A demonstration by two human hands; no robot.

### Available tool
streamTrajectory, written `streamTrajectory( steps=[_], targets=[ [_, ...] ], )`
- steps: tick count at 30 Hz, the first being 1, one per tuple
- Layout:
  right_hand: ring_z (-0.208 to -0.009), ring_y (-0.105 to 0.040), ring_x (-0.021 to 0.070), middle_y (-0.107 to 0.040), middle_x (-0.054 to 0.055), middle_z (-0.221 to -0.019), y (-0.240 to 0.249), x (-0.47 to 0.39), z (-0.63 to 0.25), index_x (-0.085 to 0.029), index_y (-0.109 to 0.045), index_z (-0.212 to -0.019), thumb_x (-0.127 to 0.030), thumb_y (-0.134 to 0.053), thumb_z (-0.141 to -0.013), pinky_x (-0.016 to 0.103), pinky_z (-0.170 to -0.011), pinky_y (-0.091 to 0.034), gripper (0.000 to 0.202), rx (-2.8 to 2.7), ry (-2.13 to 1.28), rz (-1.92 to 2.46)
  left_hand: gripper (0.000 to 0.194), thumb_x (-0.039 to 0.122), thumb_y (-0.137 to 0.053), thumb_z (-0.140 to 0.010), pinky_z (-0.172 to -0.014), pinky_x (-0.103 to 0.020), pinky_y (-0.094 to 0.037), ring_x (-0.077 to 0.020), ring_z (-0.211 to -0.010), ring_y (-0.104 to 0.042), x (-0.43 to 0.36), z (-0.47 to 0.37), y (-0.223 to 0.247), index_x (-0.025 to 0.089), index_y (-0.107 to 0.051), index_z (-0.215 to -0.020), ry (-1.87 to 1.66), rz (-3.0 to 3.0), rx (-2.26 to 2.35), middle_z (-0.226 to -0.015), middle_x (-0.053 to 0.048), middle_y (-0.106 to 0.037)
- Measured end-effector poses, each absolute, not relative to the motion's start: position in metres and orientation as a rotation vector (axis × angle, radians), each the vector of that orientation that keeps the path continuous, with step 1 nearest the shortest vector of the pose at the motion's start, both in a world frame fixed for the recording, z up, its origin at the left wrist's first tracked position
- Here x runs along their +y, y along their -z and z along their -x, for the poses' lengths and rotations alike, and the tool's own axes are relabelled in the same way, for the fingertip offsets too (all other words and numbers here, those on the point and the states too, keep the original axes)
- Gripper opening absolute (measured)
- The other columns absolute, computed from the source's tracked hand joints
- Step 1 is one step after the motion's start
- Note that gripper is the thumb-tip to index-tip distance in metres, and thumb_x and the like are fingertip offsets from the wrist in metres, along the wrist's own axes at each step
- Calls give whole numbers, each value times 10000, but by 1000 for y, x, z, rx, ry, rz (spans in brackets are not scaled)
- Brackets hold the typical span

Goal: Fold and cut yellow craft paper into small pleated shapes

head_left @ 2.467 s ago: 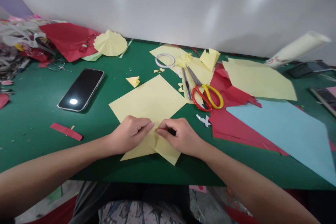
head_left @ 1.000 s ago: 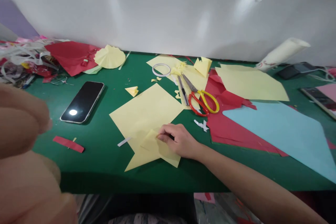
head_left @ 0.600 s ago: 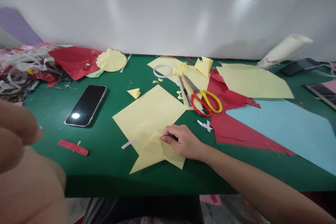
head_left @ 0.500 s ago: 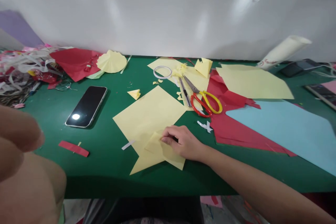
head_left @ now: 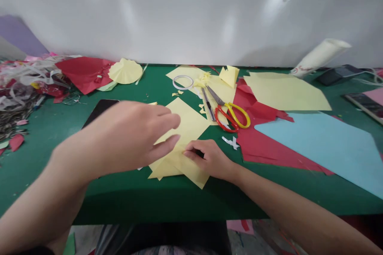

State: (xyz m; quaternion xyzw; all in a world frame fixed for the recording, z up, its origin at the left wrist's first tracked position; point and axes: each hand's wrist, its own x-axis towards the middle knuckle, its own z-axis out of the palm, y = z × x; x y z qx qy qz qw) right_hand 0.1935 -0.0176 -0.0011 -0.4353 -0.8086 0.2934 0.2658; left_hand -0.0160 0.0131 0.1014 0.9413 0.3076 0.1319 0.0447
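Note:
My right hand point(head_left: 211, 157) pinches the edge of a folded piece of yellow paper point(head_left: 193, 171) between thumb and fingers, low over the table. Under it lies a larger yellow sheet point(head_left: 191, 117), partly covered by my hands. In front of that sheet hangs my left hand point(head_left: 140, 133), raised and slightly blurred. Its thumb and index finger are apart, and nothing shows between them. Behind my left hand, a phone point(head_left: 100, 109) is mostly hidden. A white strip end point(head_left: 140, 168) peeks out below the left hand.
Scissors point(head_left: 231, 115), a utility knife point(head_left: 208, 104) and a tape roll point(head_left: 182, 82) lie beyond the hands on yellow scraps. Red paper point(head_left: 254, 143) and a blue sheet point(head_left: 317, 139) cover the right side. A scrap pile point(head_left: 26, 83) sits at left, near a pleated yellow circle point(head_left: 125, 71).
My left hand has swung in from the left edge to above the yellow sheet, covering much of the phone and the red strip. My right hand keeps its pinch on the folded paper.

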Motion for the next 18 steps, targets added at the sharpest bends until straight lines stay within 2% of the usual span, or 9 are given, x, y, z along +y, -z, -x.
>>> streamTrajectory(
  steps=[3,6,7,10,15,18],
  targets=[
    [-536,-495,90,-581,18,-609,1,-17,-195,-142,-564,-689,-227,-460,-786,195,-518,-367,166,-2218,-708,1125,260,385,-427,-806,-590,-252,-374,-172,-725,-558,20,-7,-86,174,-574,-842,40,-2882,761,-748,-37,-594],
    [-535,-488,97,-575,32,-609,2,-17,-197,-140,-546,-689,-228,-444,-794,204,-509,-367,171,-2262,-621,1069,202,279,-422,-819,-495,-236,-323,-156,-599,-548,22,-23,-70,165,-585,-786,319,-2831,712,-639,-31,-578],
    [-538,-488,100,-572,33,-608,2,-17,-197,-141,-542,-689,-228,-443,-794,205,-506,-366,168,-2272,-604,1068,228,244,-397,-826,-459,-236,-290,-145,-532,-523,22,-26,-66,160,-583,-726,339,-2840,684,-581,-25,-555],
    [-541,-493,102,-574,30,-605,1,-18,-199,-145,-541,-691,-234,-451,-787,204,-501,-365,159,-2265,-596,1099,261,209,-370,-830,-439,-242,-245,-143,-506,-495,23,-28,-61,156,-569,-669,262,-2891,680,-545,-23,-527],
    [-554,-510,94,-591,16,-617,-8,-13,-202,-145,-548,-665,-209,-456,-784,196,-520,-373,163,-2155,-734,1259,239,253,-384,-826,-453,-227,-241,-122,-518,-464,39,-16,-67,161,-550,-681,119,-2873,783,-575,-10,-534],
    [-579,-520,94,-595,7,-630,-11,-10,-204,-149,-547,-664,-188,-456,-780,192,-533,-382,153,-2065,-769,1318,224,223,-383,-815,-472,-216,-258,-106,-518,-453,48,-8,-73,164,-539,-666,101,-2801,845,-579,5,-539]
  ],
)
